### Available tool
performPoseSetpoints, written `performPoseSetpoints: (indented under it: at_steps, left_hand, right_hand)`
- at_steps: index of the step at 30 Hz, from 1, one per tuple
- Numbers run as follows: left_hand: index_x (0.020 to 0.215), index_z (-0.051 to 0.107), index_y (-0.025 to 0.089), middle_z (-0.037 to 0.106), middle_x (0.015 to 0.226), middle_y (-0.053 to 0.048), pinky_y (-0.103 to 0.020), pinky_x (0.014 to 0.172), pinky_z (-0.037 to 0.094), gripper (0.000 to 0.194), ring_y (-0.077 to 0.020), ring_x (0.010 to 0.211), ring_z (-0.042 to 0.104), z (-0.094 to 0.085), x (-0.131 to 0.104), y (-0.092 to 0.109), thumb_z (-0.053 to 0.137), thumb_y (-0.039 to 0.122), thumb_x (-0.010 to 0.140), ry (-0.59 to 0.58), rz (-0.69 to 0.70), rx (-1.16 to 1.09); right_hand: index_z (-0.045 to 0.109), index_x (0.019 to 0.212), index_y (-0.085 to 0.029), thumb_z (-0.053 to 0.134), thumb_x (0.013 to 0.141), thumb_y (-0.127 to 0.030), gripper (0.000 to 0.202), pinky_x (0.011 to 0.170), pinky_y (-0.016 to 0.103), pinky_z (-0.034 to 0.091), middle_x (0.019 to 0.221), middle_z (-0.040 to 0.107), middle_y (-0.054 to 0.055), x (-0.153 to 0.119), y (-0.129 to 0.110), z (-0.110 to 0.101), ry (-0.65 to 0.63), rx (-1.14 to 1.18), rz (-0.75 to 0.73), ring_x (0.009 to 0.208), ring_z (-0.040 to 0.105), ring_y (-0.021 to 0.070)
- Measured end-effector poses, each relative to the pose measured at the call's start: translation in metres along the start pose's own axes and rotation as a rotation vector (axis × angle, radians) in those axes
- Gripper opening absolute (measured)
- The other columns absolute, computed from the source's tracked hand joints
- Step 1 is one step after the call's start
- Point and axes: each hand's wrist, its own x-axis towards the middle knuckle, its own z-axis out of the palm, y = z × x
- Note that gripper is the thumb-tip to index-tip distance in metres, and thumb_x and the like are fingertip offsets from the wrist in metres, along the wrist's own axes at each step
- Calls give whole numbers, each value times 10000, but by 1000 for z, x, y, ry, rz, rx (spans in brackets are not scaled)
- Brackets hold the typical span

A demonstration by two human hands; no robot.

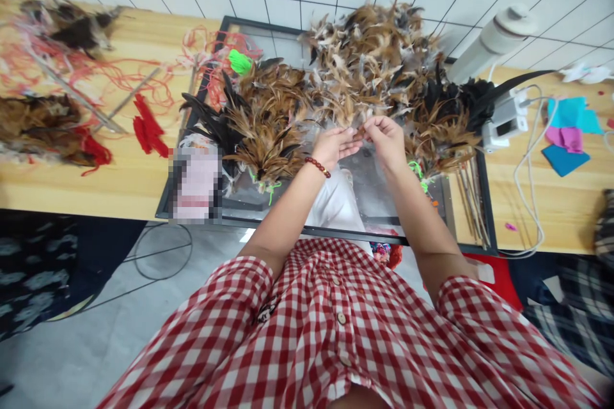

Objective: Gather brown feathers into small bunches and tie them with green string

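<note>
Over the middle of the glass-topped frame (330, 233), my two hands meet at a small brown feather (359, 134). My left hand (334, 146), with a beaded bracelet at the wrist, is turned palm up with its fingers closed at the feather. The thumb and fingers of my right hand (385, 139) pinch the feather's other side. Just beyond my fingertips lies a large pile of loose brown feathers (369, 57). On the left is a brown and black feather bunch (268, 121), with green string at its base; another feather bunch (444, 121) lies by my right wrist.
Thin sticks (472, 198) lie at the frame's right side. A white cylinder (494, 38) and a white plug adapter (506, 118) with cable stand beyond. Red strips (148, 128), pink string (139, 80) and more feathers (38, 124) lie left; coloured cloth pieces (568, 134) lie right.
</note>
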Motion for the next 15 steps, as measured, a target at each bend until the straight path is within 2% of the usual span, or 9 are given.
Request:
performPoseSetpoints:
  at_steps: [6, 10, 15]
  left_hand:
    - [777, 655, 124, 740, 673, -20, -227, 737, 547, 185, -82, 593, 692, 3, -2, -2, 711, 159, 950, 36, -10, 92]
    - [773, 652, 116, 724, 642, -3, -198, 688, 521, 197, -63, 561, 673, 7, -6, -1, 686, 139, 966, 35, -19, 140]
    - [743, 638, 112, 696, 595, 11, -187, 611, 498, 241, -52, 509, 640, 9, -9, 0, 638, 96, 984, 11, -20, 173]
  right_hand:
    - [644, 751, -235, 840, 708, -623, 437, 652, 277, 493, 755, 686, -9, -1, -2, -1, 20, 51, -51, 614, 547, 99]
    - [653, 734, -226, 869, 650, -703, 531, 626, 265, 479, 676, 632, -33, 2, 1, -1, 31, 74, -77, 592, 531, 91]
    - [653, 711, -228, 887, 622, -728, 559, 614, 257, 477, 635, 594, -47, 1, 2, -1, 32, 106, -91, 592, 531, 91]
